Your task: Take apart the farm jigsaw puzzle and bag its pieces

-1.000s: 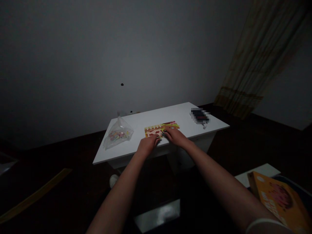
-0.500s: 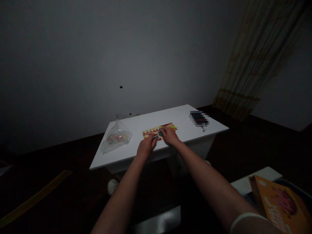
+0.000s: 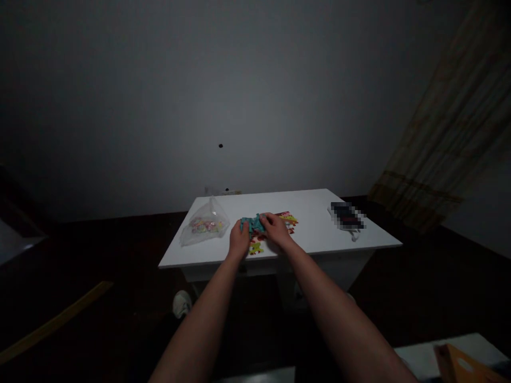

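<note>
Some teal puzzle pieces point(image 3: 252, 223) are held in a bunch at the middle of the frame, pinched by the left hand point(image 3: 238, 240) and the right hand point(image 3: 276, 229). Bright puzzle pieces point(image 3: 256, 248) are seen just below, on the white table point(image 3: 303, 199). The teal ones seem to be worked on now; whether they are being joined or pulled apart cannot be told. Next, a soft, steady grip seems to be needed, so none are dropped

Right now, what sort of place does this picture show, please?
Probably a dim room in a home: a long curtain hangs on the right, and a white table stands before a plain wall.
</note>
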Tool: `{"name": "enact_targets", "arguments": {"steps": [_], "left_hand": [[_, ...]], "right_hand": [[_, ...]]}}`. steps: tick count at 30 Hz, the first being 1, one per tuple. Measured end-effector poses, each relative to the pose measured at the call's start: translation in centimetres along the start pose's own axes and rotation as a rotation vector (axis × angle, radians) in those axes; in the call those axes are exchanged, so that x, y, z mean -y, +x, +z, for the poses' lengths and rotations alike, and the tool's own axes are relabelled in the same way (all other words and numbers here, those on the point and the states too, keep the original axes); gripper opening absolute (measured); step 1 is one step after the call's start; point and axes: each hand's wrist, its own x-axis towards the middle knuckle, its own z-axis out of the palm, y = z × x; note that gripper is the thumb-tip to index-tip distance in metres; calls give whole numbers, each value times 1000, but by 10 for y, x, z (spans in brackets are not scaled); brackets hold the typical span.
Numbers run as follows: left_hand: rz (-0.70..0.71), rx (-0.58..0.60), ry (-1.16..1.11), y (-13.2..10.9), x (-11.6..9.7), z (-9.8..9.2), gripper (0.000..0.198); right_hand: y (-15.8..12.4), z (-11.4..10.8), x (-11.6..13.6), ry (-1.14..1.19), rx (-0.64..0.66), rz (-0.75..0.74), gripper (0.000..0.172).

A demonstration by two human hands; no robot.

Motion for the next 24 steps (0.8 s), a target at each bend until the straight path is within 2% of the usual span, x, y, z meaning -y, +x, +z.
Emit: {"name": "enact_targets", "arguments": {"steps": [5,9,13,17,19,22,24], "left_hand": [[-30,-67,-62,-2,8,2,37],[-161,-133,-59,-2,8,4,39],[-266,-171,-78,-3,6,3,38],[-290,-222,-142,-7,1,-1,34],[-306,-196,-142,-10,-3,-3,31],[-294,-57,-88,-14,-8,-5,25],[-230,24,-50,-16,-11,-4,25]], "right_hand": [[0,28,12,-81,112,-92,32],[-1,31,25,-69,241,-149,37],[7,30,37,-81,254,-160,35],[42,33,51,-79,235,-60,39],[68,40,63,-81,252,35,39],[104,60,82,-154,419,173,28],[120,80,92,-229,542,240,21]]}}
